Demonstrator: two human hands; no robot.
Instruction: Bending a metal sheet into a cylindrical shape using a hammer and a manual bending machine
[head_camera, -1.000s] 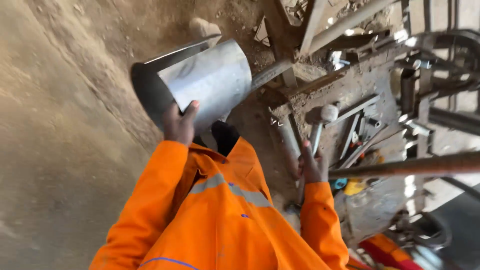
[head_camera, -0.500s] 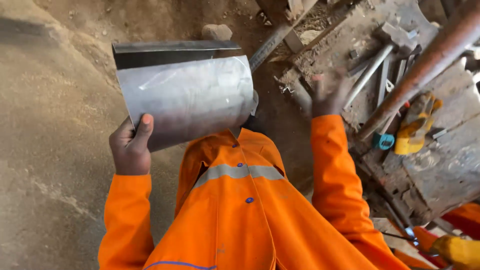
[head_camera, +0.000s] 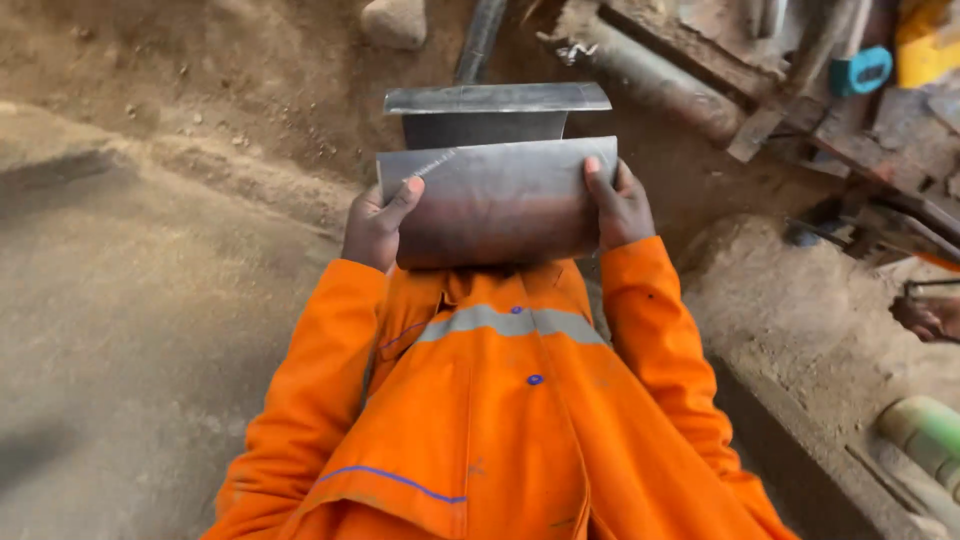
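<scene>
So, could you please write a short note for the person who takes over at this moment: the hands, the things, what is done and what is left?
Left hand: grips the left edge of the bent metal sheet, thumb on its front.
Right hand: grips the right edge, fingers on the front.
Sheet: held up before the chest, curved, with a flat flange on top, above the dirt ground.
Nearby: a stone and a cluttered workbench at upper right.
Done: sheet is lifted, held by both hands.
Left: it is not yet set down anywhere.

No packages, labels, signs or screens.
</scene>
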